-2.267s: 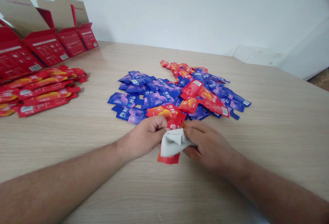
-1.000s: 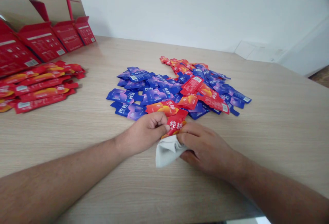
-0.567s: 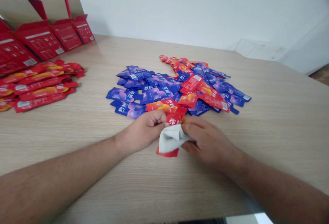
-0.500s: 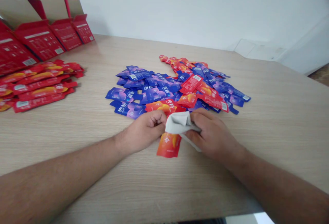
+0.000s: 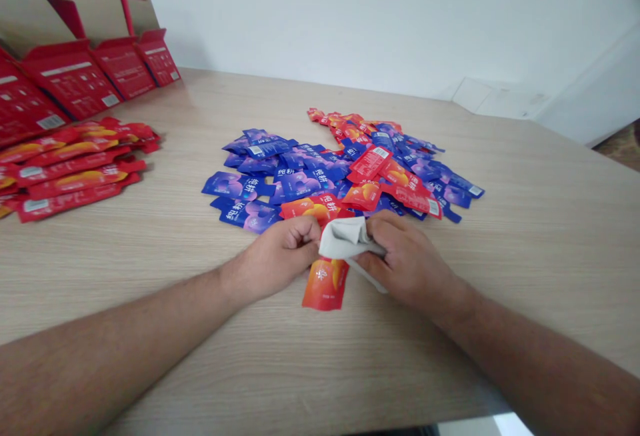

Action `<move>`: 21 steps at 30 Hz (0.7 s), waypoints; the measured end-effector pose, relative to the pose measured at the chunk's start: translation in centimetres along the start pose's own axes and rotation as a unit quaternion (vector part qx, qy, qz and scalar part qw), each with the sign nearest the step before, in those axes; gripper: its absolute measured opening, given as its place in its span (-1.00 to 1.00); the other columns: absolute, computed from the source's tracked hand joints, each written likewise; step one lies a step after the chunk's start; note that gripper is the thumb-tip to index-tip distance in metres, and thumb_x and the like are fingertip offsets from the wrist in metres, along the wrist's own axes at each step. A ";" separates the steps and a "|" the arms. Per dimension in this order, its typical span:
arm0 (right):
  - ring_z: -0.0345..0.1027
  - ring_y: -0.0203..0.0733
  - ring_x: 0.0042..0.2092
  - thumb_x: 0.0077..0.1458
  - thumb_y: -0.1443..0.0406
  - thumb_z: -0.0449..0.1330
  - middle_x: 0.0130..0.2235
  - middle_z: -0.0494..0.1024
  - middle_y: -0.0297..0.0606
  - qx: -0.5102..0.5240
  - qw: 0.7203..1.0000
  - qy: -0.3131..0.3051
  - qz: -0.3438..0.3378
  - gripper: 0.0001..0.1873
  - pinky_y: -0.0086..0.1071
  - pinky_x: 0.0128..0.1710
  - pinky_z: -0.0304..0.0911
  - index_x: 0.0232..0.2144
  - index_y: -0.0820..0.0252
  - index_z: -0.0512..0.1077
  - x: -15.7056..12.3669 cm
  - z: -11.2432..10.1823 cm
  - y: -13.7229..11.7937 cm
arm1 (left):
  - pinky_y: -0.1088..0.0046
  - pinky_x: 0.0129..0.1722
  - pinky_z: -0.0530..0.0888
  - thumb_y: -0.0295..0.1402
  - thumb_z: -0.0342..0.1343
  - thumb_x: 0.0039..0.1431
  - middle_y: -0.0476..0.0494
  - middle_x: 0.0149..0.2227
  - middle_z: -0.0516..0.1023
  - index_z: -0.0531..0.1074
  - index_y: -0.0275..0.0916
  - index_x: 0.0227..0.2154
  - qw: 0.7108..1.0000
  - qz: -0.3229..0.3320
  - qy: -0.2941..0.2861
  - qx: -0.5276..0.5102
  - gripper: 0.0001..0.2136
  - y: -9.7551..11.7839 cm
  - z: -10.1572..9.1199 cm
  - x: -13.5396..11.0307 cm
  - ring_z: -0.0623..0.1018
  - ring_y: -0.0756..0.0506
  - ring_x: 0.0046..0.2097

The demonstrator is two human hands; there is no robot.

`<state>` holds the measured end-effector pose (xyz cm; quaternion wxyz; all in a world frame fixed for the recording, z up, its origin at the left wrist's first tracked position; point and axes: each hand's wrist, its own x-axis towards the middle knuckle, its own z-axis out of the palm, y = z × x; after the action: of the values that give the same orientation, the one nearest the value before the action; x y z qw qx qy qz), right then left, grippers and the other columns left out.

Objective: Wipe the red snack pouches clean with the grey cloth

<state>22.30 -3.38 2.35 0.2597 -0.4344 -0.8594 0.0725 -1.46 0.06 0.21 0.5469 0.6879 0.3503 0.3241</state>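
Note:
My left hand [image 5: 280, 259] is closed, pinching the upper part of a red-orange sachet [image 5: 326, 284] that lies on the wooden table [image 5: 525, 236]. My right hand [image 5: 405, 259] is closed on a crumpled white cloth [image 5: 345, 239] pressed against the sachet's top. Just beyond both hands spreads a loose pile of blue sachets [image 5: 280, 179] mixed with red ones [image 5: 395, 176].
Rows of red sachets [image 5: 75, 166] lie at the left of the table. Behind them stand several open red cartons [image 5: 85, 69] with raised cardboard flaps. A white wall runs behind the table. The table's near edge shows at the bottom right.
The cloth in my right hand has slid from the sachet's lower part up to its top, uncovering the orange lower end. My left hand has kept its pinch.

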 end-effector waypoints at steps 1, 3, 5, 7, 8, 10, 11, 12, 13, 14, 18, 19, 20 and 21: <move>0.37 -0.11 -0.18 0.20 0.32 0.28 -0.19 0.48 -0.22 0.012 0.999 -0.029 -0.023 -0.86 -0.27 -0.16 0.30 -0.27 0.15 0.36 -0.1 0.0 -0.2 | 0.56 -0.43 0.30 -0.32 0.16 0.24 0.04 -0.45 0.38 0.33 -0.26 -0.45 1.000 -0.007 0.002 -0.001 -0.80 0.0 0.0 0.0 0.33 0.05 -0.42; 0.38 -0.13 -0.17 0.19 0.37 0.27 -0.18 0.49 -0.25 0.032 0.993 -0.091 -0.073 -0.88 -0.29 -0.17 0.30 -0.26 0.13 0.37 -0.3 0.1 -0.7 | 0.57 -0.47 0.27 -0.31 0.14 0.25 0.06 -0.49 0.34 0.31 -0.25 -0.47 1.000 -0.021 0.006 -0.003 -0.78 0.1 0.1 -0.1 0.30 0.06 -0.45; 0.39 -0.12 -0.14 0.19 0.37 0.25 -0.16 0.51 -0.25 0.034 0.990 -0.108 -0.086 -0.88 -0.28 -0.15 0.30 -0.23 0.13 0.38 -0.4 0.1 -0.9 | 0.57 -0.47 0.27 -0.29 0.14 0.26 0.07 -0.49 0.34 0.31 -0.25 -0.46 1.000 -0.027 0.008 -0.008 -0.78 0.2 0.2 -0.1 0.30 0.05 -0.46; 0.40 -0.09 -0.12 0.21 0.34 0.26 -0.15 0.50 -0.21 0.016 0.997 -0.062 -0.043 -0.88 -0.25 -0.13 0.31 -0.22 0.15 0.38 -0.4 0.0 -0.7 | 0.56 -0.46 0.28 -0.30 0.15 0.24 0.06 -0.48 0.35 0.31 -0.25 -0.46 1.000 -0.023 0.008 -0.006 -0.79 0.3 0.2 0.0 0.31 0.05 -0.45; 0.40 -0.08 -0.13 0.21 0.32 0.26 -0.15 0.50 -0.19 0.005 0.999 -0.032 -0.016 -0.88 -0.24 -0.13 0.31 -0.22 0.16 0.37 -0.3 -0.1 -0.5 | 0.56 -0.45 0.29 -0.31 0.16 0.23 0.05 -0.47 0.37 0.32 -0.25 -0.46 1.000 -0.019 0.010 -0.004 -0.80 0.3 0.1 0.0 0.33 0.05 -0.44; 0.39 -0.08 -0.15 0.22 0.30 0.26 -0.17 0.49 -0.18 -0.007 1.000 -0.001 0.012 -0.87 -0.23 -0.14 0.32 -0.24 0.16 0.36 -0.2 -0.1 -0.3 | 0.55 -0.43 0.30 -0.34 0.16 0.21 0.05 -0.46 0.38 0.32 -0.25 -0.47 1.000 -0.013 0.011 0.005 -0.81 0.4 0.1 0.0 0.34 0.04 -0.42; 0.39 -0.09 -0.16 0.21 0.30 0.26 -0.18 0.48 -0.19 -0.003 1.000 -0.009 0.005 -0.88 -0.24 -0.15 0.32 -0.25 0.16 0.35 -0.2 0.0 -0.4 | 0.55 -0.44 0.29 -0.35 0.16 0.21 0.05 -0.47 0.37 0.32 -0.26 -0.47 1.000 -0.015 0.012 0.009 -0.81 0.4 0.1 0.0 0.33 0.04 -0.43; 0.39 -0.09 -0.16 0.21 0.32 0.26 -0.18 0.49 -0.20 0.008 0.999 -0.031 -0.018 -0.89 -0.25 -0.15 0.32 -0.25 0.15 0.36 -0.2 0.1 -0.5 | 0.55 -0.44 0.29 -0.34 0.15 0.22 0.06 -0.48 0.36 0.32 -0.25 -0.47 1.000 -0.018 0.014 0.010 -0.81 0.5 0.1 0.0 0.32 0.05 -0.44; 0.39 -0.10 -0.14 0.21 0.34 0.25 -0.16 0.50 -0.21 0.022 0.997 -0.062 -0.048 -0.90 -0.27 -0.14 0.33 -0.25 0.14 0.37 -0.2 0.1 -0.7 | 0.56 -0.45 0.28 -0.34 0.14 0.24 0.07 -0.49 0.34 0.32 -0.25 -0.47 1.000 -0.021 0.015 0.012 -0.80 0.5 0.2 0.0 0.30 0.05 -0.45; 0.39 -0.11 -0.13 0.20 0.36 0.25 -0.15 0.51 -0.23 0.033 0.992 -0.090 -0.076 -0.90 -0.27 -0.13 0.33 -0.24 0.13 0.38 -0.3 0.2 -0.9 | 0.56 -0.46 0.27 -0.33 0.13 0.25 0.08 -0.50 0.33 0.32 -0.25 -0.47 1.000 -0.023 0.014 0.014 -0.79 0.5 0.2 0.0 0.29 0.06 -0.46; 0.40 -0.08 -0.11 0.20 0.34 0.26 -0.13 0.52 -0.19 0.018 0.995 -0.075 -0.057 -0.87 -0.22 -0.09 0.34 -0.19 0.13 0.39 -0.4 0.1 -0.9 | 0.56 -0.47 0.26 -0.31 0.13 0.25 0.07 -0.50 0.34 0.33 -0.25 -0.46 1.000 -0.022 0.012 0.012 -0.80 0.6 0.2 0.0 0.29 0.06 -0.47; 0.40 -0.07 -0.12 0.21 0.32 0.26 -0.14 0.51 -0.17 0.006 0.999 -0.046 -0.028 -0.87 -0.21 -0.10 0.35 -0.20 0.14 0.38 -0.3 0.0 -0.7 | 0.56 -0.47 0.26 -0.31 0.13 0.24 0.07 -0.49 0.35 0.33 -0.25 -0.46 1.000 -0.024 0.012 0.013 -0.81 0.6 0.2 0.0 0.29 0.05 -0.46; 0.40 -0.06 -0.13 0.21 0.31 0.26 -0.15 0.51 -0.16 -0.002 1.000 -0.024 -0.004 -0.87 -0.20 -0.11 0.35 -0.21 0.15 0.37 -0.3 0.0 -0.5 | 0.55 -0.47 0.26 -0.32 0.13 0.23 0.06 -0.48 0.36 0.33 -0.25 -0.46 0.999 -0.025 0.014 0.015 -0.81 0.6 0.1 0.0 0.30 0.05 -0.46; 0.40 -0.06 -0.13 0.21 0.30 0.26 -0.16 0.50 -0.15 -0.004 1.000 -0.016 0.010 -0.87 -0.20 -0.11 0.35 -0.23 0.16 0.37 -0.2 0.0 -0.5 | 0.55 -0.47 0.26 -0.32 0.13 0.23 0.06 -0.48 0.36 0.33 -0.25 -0.46 0.999 -0.027 0.015 0.017 -0.81 0.6 0.1 0.0 0.30 0.05 -0.46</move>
<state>22.11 -3.84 2.46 0.2441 -0.4426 -0.8593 0.0787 -1.31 -0.12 0.77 0.5385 0.6825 0.3818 0.3137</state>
